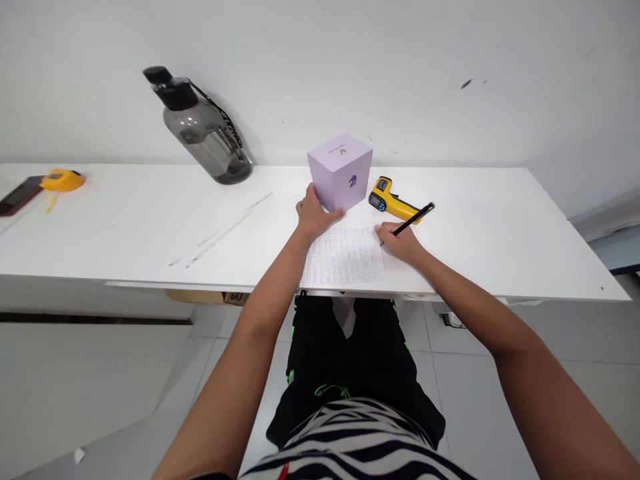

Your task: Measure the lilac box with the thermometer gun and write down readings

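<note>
A lilac box [335, 190] with a small dark emblem stands upright on the white table. My left hand [314, 215] grips its near lower corner, fingers along the left side and thumb on the front. In my right hand [400, 241] is a black pen [415, 218], its tip down at the right edge of a sheet of paper [345, 257]. Rows of writing cover the sheet, which lies flat between my hands near the table's front edge. Just beyond my right hand rests a yellow infrared thermometer [393, 201], lying on its side.
A grey see-through water bottle [200, 137] with a black lid stands at the back left, by the wall. Farther left lie a yellow tape measure [62, 180] and a dark flat object [21, 195]. Long dark marks [225, 230] run across the white table [125, 227].
</note>
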The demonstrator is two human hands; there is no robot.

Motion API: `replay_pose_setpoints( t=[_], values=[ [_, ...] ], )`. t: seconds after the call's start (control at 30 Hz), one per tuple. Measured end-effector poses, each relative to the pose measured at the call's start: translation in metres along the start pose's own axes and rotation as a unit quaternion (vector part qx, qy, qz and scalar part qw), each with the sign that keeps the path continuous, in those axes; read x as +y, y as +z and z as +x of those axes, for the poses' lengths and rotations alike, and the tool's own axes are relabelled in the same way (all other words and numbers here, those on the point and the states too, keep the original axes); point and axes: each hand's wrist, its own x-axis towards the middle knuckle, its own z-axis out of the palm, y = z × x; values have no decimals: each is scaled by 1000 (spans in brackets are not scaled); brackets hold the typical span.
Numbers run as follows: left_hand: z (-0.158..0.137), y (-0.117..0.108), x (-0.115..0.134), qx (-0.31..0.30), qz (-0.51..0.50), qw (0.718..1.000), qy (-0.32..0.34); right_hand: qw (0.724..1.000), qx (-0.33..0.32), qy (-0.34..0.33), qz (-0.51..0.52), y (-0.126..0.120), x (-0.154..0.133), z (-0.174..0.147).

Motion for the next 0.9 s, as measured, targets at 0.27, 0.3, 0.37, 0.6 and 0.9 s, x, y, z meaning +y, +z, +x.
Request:
replay_pose_setpoints(
  t=[0.27, 0.3, 0.37, 0.6, 0.9],
  values=[
    [0, -1, 0, -4, 3, 1000, -1, 984, 167, -16, -60, 1, 15, 6],
    [0, 0, -1, -3, 5, 1000, 1, 983, 158, -22, -89, 2, 17, 7],
    [1, 1, -1, -3, 8, 1000, 2, 982, 135, -36, -128, 5, 20, 8],
    [2, 3, -1, 4, 5, 1000, 3, 963, 79, -71, -247, 5, 24, 9],
    [-1, -3, 4, -4, 3, 1000, -3, 904, 101, 108, -400, -16, 19, 61]
  ],
)
